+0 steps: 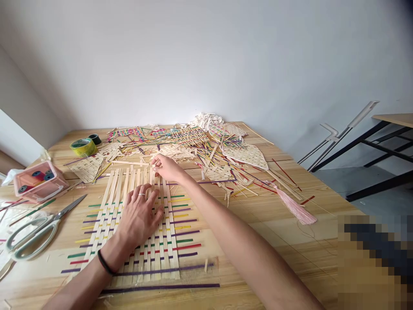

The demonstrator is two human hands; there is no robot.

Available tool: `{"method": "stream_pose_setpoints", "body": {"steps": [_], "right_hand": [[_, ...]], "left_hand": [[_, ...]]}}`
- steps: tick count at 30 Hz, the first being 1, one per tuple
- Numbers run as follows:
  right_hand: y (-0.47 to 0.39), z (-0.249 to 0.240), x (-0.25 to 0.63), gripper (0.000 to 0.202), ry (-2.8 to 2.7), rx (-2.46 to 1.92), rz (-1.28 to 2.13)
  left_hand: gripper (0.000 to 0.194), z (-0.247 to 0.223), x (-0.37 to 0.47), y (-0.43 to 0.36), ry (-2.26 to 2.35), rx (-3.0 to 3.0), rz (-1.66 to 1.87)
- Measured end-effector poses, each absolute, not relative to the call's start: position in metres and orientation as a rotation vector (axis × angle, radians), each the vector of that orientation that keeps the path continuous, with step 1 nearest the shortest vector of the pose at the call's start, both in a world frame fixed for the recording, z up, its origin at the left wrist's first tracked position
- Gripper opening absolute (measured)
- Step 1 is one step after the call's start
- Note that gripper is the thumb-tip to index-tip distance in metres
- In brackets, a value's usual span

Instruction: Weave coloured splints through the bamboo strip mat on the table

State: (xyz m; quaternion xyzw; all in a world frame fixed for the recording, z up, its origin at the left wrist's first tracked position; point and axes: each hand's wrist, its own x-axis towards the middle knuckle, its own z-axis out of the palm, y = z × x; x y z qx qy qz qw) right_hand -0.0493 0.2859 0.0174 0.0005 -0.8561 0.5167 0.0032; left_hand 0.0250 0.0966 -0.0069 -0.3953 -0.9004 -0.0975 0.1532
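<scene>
A partly woven mat (pixel 166 241) of pale upright strips, crossed by green, yellow, purple and red strips, lies on the wooden table (pixel 277 275). My left hand (pixel 140 215), with a ring and a black wristband, rests palm down on the weave with its fingers spread. Beyond it, my right hand (pixel 164 168) has its fingers pinched together at the far ends of the pale strips. Those fingertips are near a short pale strip (pixel 129 163) lying crosswise; whether they grip it or an upright strip is too small to tell.
Large scissors (pixel 35 232) and a pink box (pixel 40 183) with thread spools lie at the left. Yellow tape (pixel 83 147) stands behind. Loose strips, woven pieces and a woven fan (pixel 247 156) with a pink tassel (pixel 295 206) cover the back and right.
</scene>
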Motion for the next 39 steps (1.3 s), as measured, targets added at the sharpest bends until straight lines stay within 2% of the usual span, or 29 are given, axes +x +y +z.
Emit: {"method": "stream_pose_setpoints", "body": {"steps": [10, 17, 23, 27, 32, 39], "right_hand": [[0.282, 0.008, -0.052, 0.015, -2.535, -0.136, 1.827], [0.277, 0.008, -0.049, 0.011, -2.574, -0.203, 1.688], [0.277, 0.010, -0.045, 0.012, -2.653, -0.090, 1.394], [0.293, 0.029, -0.040, 0.018, -2.748, 0.039, 1.147], [0.317, 0.063, -0.027, 0.004, -3.167, 0.011, 0.827], [0.316, 0.088, -0.015, 0.031, -3.522, -0.169, 0.394]], "left_hand": [[0.038, -0.008, 0.025, 0.096, -2.612, -1.120, -0.298], [0.049, -0.015, 0.023, 0.094, -2.628, -1.140, -0.276], [0.054, -0.015, 0.023, 0.094, -2.655, -1.144, -0.248], [0.053, -0.015, 0.023, 0.093, -2.664, -1.151, -0.244], [0.053, -0.014, 0.023, 0.093, -2.669, -1.153, -0.250], [0.053, -0.013, 0.023, 0.094, -2.676, -1.141, -0.283]]}}
